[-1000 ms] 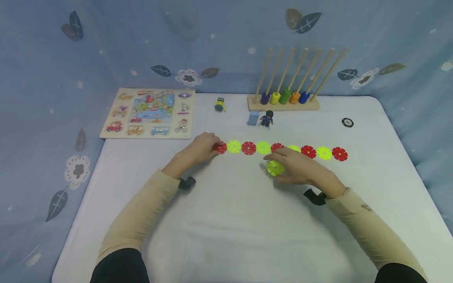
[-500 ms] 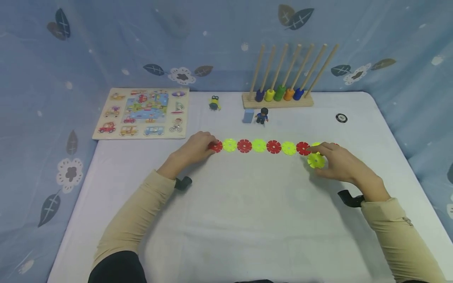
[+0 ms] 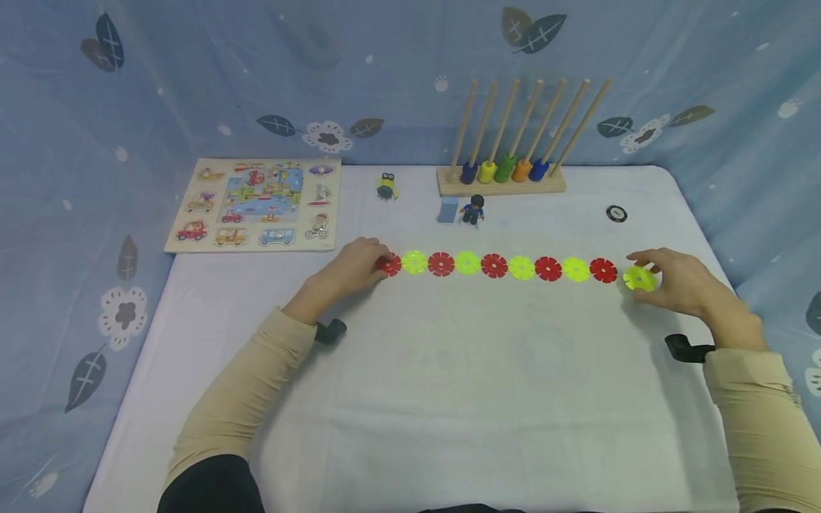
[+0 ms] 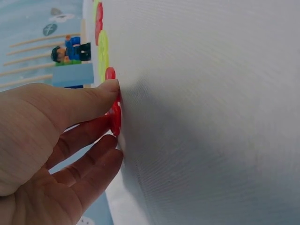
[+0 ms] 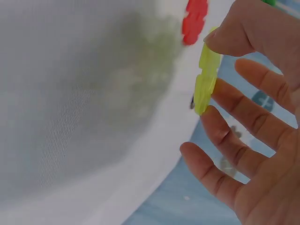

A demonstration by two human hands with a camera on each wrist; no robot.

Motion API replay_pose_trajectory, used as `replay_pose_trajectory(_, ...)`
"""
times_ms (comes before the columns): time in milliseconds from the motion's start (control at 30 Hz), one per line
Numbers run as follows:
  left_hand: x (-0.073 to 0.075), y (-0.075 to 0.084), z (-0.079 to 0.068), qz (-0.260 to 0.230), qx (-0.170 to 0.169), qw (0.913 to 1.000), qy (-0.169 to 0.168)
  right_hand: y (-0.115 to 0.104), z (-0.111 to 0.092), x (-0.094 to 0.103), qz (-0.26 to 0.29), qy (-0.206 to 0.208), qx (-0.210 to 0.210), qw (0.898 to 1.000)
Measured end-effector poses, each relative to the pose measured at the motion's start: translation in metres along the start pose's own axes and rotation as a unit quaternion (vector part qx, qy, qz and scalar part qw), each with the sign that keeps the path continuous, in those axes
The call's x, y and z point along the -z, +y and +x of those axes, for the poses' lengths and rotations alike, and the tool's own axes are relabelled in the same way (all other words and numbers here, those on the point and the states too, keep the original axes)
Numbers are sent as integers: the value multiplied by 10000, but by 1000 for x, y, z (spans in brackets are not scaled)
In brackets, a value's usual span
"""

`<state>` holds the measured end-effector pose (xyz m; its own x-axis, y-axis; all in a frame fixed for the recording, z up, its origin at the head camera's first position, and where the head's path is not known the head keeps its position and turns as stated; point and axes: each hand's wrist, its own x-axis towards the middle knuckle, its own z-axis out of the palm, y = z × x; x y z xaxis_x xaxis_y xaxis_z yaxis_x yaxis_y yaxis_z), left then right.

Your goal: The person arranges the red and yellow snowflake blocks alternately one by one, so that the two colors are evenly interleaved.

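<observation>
A row of slotted, flower-shaped plastic discs, alternating red and yellow-green, lies across the white table. My left hand is at its left end, where thumb and fingers pinch the outermost red disc by its edges. Beyond the row's right end, my right hand holds a yellow-green disc between thumb and fingertips. The right wrist view shows this disc edge-on, with the little finger extended away from it. A small gap separates it from the last red disc.
Behind the row stand a wooden peg rack with coloured beads, a toy figure, a light-blue block and a yellow minion-like figure. A picture puzzle board lies back left. A black round chip lies back right.
My right hand has carried the yellow-green disc rightward along the row, from its middle to just past the right end. The left hand has stayed at the leftmost red disc.
</observation>
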<state>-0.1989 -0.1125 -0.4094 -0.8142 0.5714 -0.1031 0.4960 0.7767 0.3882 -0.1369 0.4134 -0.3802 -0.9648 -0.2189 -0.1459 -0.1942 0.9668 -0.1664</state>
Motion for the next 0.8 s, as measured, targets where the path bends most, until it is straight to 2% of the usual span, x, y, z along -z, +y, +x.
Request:
replay_pose_trajectory(333, 0, 1, 0, -18, -37, 10000, 13, 21, 21, -8, 222, -356, -418, 9982)
replay_pose_trajectory(800, 3, 2, 0, -111, -1, 9999, 28, 20, 24, -9, 338, -436, -385, 9977)
